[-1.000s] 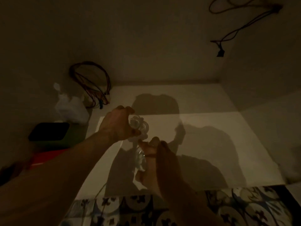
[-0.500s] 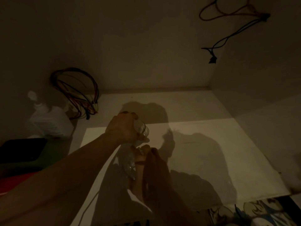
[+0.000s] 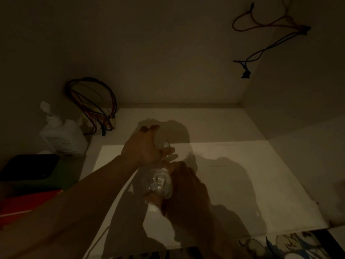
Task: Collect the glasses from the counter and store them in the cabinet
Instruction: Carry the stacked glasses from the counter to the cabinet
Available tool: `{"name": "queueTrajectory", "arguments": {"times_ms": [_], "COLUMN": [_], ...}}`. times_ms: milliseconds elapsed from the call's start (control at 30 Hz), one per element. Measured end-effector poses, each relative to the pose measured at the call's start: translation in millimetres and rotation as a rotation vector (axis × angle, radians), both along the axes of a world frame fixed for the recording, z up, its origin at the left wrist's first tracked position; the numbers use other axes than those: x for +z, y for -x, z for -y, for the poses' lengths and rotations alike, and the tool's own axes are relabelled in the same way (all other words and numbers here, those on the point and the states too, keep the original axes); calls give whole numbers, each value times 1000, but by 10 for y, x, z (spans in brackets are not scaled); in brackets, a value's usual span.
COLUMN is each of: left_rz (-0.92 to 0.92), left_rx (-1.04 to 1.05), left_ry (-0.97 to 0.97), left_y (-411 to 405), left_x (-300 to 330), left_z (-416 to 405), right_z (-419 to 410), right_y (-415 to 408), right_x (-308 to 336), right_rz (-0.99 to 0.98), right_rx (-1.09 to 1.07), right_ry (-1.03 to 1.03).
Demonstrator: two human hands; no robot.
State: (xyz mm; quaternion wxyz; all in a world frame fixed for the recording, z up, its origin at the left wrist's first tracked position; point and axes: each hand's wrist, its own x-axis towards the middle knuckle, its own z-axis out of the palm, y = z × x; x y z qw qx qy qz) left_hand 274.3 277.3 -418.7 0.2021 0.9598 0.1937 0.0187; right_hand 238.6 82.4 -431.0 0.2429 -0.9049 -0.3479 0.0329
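Observation:
I look into a dim cabinet with a pale shelf floor [image 3: 233,174]. My left hand [image 3: 141,148] reaches in from the lower left and grips a clear glass [image 3: 164,146] from above, over the middle of the shelf. Just behind it, nearer to me, my right hand [image 3: 186,186] holds a second clear glass [image 3: 158,184] with a ribbed base. The two glasses are close together, almost touching. In the dark I cannot tell whether either glass rests on the shelf.
A white plastic bottle [image 3: 61,133] and a bundle of coloured wires [image 3: 93,107] sit at the back left. A dark green box [image 3: 29,169] on something red [image 3: 28,204] fills the left. More wires [image 3: 268,34] hang at the upper right. Patterned floor tiles [image 3: 291,245] show below the shelf edge.
Both hands have pushed a little deeper into the cabinet with their glasses. The camera has come closer and shifted, so the left-side objects look larger.

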Motion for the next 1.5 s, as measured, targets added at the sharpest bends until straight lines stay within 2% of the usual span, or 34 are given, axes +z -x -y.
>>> {"name": "queueTrajectory", "arguments": {"times_ms": [100, 167, 233, 333, 467, 667, 733, 933, 1233, 1400, 1500], "left_rz": [17, -55, -166, -310, -452, -537, -563, -472, -478, -335, -243], "left_rx": [80, 99, 94, 96, 57, 36, 37, 31, 68, 85, 84], "left_ry": [-74, -207, -262, -190, -168, -48, 19, 83, 55, 44, 16], "left_y": [256, 486, 718, 1022, 1423, 2005, 2200, 2939, 3821, 3976, 3930], "left_x": [140, 274, 432, 714, 1245, 2766, 3393, 4812, 6708, 7881, 8499], "left_z": [-6, 34, 144, 400, 784, 1373, 1574, 2188, 3097, 3248, 3251], "right_z": [225, 391, 511, 636, 772, 1091, 1242, 1714, 2728, 3027, 3042], "right_y": [-155, -254, -267, -121, 224, 720, 932, 1590, 2422, 2583, 2547], "right_x": [165, 295, 451, 814, 1517, 3190, 3806, 5188, 7169, 8235, 8763], "right_rz": [-51, -117, -159, -237, -233, -384, -390, -388, -347, -413, -373], "right_rx": [-150, -188, -157, -96, -55, -22, -43, -63, -24, -39, -50], "right_ry": [96, 256, 358, 472, 549, 705, 687, 599, 568, 493, 446]}}
